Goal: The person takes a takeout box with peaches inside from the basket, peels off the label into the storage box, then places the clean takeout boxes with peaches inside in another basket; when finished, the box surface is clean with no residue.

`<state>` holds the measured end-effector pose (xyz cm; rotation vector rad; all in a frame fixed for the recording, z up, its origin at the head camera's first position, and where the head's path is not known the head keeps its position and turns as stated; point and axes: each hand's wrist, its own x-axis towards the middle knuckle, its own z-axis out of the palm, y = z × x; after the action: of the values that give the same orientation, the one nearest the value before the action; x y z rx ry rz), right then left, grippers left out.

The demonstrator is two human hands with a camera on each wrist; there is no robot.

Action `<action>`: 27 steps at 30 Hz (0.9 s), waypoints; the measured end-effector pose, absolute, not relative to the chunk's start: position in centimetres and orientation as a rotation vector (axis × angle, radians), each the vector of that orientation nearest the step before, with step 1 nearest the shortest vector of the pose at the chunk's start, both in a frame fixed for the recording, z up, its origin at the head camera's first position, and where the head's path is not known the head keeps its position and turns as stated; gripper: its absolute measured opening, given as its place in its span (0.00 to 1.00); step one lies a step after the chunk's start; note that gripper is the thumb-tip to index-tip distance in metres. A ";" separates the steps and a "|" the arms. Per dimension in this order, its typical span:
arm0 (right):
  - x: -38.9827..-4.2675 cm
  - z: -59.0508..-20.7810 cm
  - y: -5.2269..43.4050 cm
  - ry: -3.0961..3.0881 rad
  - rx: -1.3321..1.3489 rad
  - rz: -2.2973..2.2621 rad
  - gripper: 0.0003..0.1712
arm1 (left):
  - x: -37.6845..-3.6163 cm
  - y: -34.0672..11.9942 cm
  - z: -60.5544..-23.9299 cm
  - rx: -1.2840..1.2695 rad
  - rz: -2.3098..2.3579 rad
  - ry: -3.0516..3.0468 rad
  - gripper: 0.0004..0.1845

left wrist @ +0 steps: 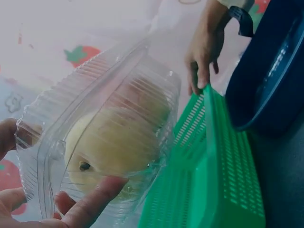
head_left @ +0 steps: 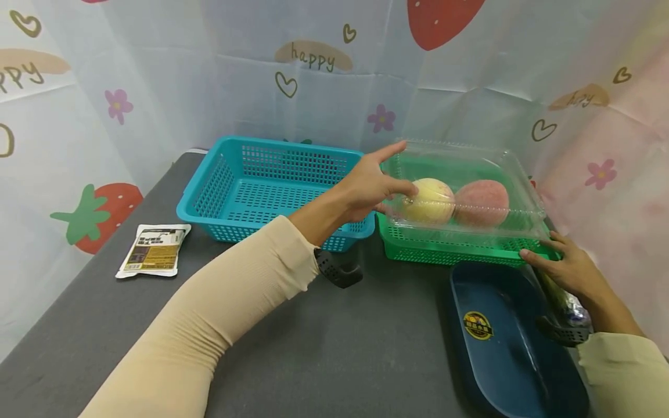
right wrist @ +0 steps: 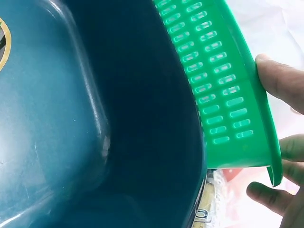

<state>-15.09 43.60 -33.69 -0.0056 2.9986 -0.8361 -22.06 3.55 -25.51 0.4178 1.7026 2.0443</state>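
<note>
My left hand point(head_left: 367, 187) holds the left end of a clear plastic clamshell box point(head_left: 465, 157), thumb and fingers spread around its end. Inside sit a yellow round fruit point(head_left: 430, 201), with a small dark spot in the left wrist view, and a reddish-pink rounded fruit point(head_left: 482, 203). The box is tilted above a green slotted basket point(head_left: 418, 253), overlapping it in the head view. At that basket's near right corner, my right hand point(head_left: 572, 270) grips the rim, thumb on the near side and fingers around the corner.
A blue slotted basket point(head_left: 266, 194) stands left of the green one. In front of the green basket lies a dark blue basin point(head_left: 502, 360) with a round sticker. Something in clear wrapping point(head_left: 574, 310) lies right of the basin. A white and gold packet point(head_left: 154, 251) rests at the left.
</note>
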 end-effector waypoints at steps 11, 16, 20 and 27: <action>-15.2 -33.7 43.7 2.987 -0.016 -0.847 0.45 | -23.9 6.4 -27.3 0.309 2.025 1.710 0.51; -15.1 -33.8 43.7 3.001 -0.023 -0.833 0.45 | -24.7 7.5 -28.5 0.262 2.024 1.737 0.52; -15.1 -33.7 43.6 3.015 -0.029 -0.812 0.45 | -25.1 8.4 -29.4 0.229 2.014 1.792 0.52; -15.3 -33.9 43.8 3.026 -0.031 -0.800 0.44 | -25.6 9.7 -31.1 0.190 1.971 1.852 0.51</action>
<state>-15.26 43.78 -33.87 -0.0307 3.0257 -0.7997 -25.59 9.66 -31.06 0.1903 1.8522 1.9711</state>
